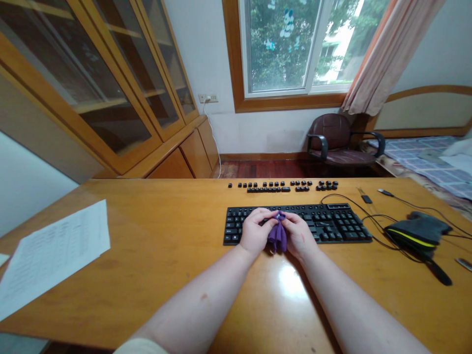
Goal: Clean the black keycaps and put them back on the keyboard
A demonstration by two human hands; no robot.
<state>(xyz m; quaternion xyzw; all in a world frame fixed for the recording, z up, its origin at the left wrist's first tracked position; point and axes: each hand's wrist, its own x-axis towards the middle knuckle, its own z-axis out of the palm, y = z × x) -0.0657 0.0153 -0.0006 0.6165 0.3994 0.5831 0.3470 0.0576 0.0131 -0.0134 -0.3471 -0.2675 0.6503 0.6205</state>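
A small purple cloth hangs bunched between my two hands, just above the front edge of a black keyboard. My left hand pinches its top with fingers closed. My right hand grips the same cloth from the other side, fingers curled. Both hands rest over the keyboard's middle on the wooden desk. A row of loose black keycaps lies on the desk behind the keyboard.
A printed paper sheet lies at the desk's left edge. Black cables and a dark folded pouch with a yellow stripe sit at the right. A brown armchair stands beyond the desk, under the window.
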